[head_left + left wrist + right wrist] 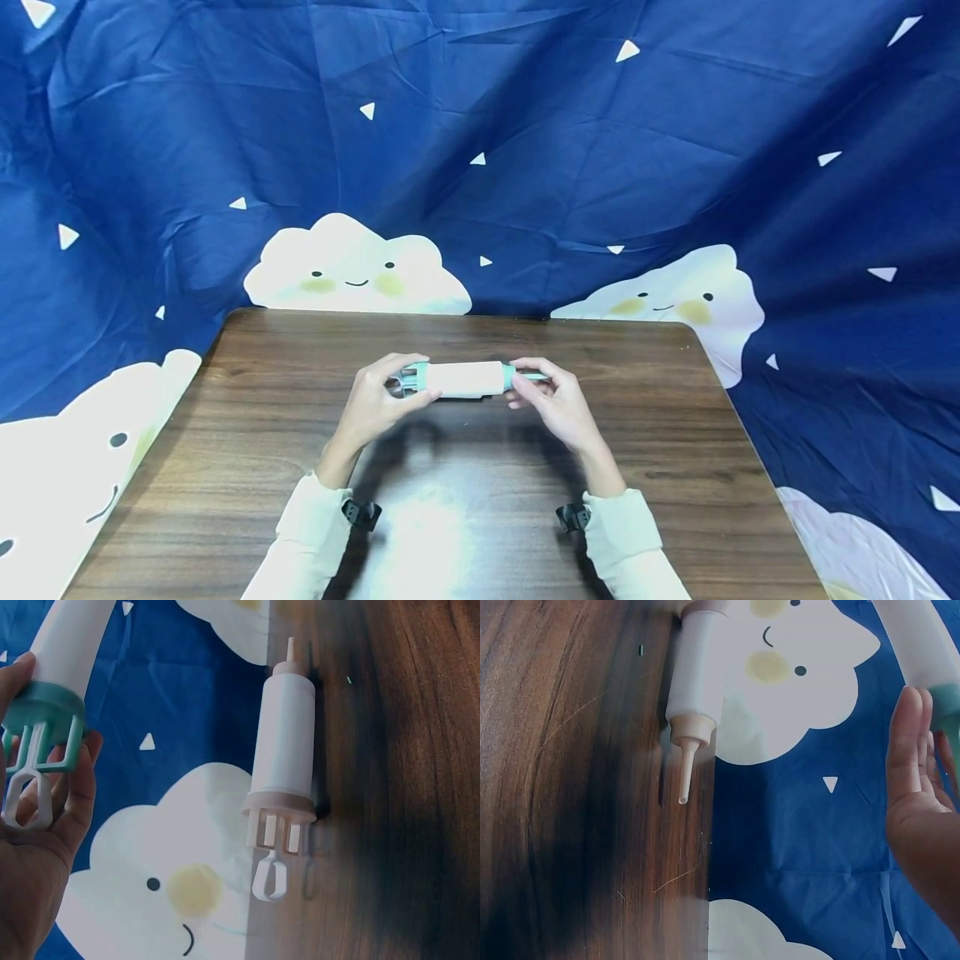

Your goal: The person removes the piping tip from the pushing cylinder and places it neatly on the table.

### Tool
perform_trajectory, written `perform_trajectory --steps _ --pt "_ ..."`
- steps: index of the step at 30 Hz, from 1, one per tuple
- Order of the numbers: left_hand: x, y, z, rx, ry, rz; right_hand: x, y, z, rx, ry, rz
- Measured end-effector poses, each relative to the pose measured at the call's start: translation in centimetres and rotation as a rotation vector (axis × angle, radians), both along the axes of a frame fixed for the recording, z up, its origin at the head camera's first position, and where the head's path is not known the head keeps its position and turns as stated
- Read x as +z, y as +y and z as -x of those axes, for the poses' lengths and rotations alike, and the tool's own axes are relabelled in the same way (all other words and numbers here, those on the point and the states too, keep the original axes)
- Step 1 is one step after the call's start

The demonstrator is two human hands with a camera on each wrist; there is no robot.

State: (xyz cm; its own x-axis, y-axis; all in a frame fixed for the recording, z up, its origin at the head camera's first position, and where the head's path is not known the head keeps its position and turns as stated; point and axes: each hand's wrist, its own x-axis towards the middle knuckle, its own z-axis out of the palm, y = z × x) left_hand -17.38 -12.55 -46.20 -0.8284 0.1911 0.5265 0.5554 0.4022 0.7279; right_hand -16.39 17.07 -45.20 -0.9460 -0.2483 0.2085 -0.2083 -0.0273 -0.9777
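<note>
Sleeves [633,542] come nearest to us, with a small black camera [362,514] at each cuff, presumably set there to watch the work. Past them, we see a white bottle [465,379] lying level between two hands, raised above the wooden table [675,400]. The left hand [384,392] has thumb and fingers clamped on its teal collar [49,705], by the looped plunger [30,799]; the right hand [555,400] pinches the teal nozzle cap [508,377] opposite. We judge that holding both ends steadies it and leaves the middle uncovered. The wrist views show us a second bottle [283,735] with beige fittings, lying on the table, barely visible from the head. Behind, cloud-printed blue cloth [480,100] perhaps screens the surroundings.
</note>
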Motion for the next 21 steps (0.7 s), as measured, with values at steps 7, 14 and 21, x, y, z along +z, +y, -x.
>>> perform_trajectory --steps 7,14,21 --pt "-0.03 0.02 -0.10 -0.005 0.003 -0.010 0.47 0.37 -0.16 -0.028 -0.003 -0.011" --pt "0.02 0.06 -0.16 -0.007 -0.001 0.000 0.43 0.45 0.00 -0.042 -0.002 -0.067" --pt "-0.10 -0.03 -0.19 0.006 0.007 0.000 0.45 0.27 -0.09 -0.024 -0.015 -0.060"
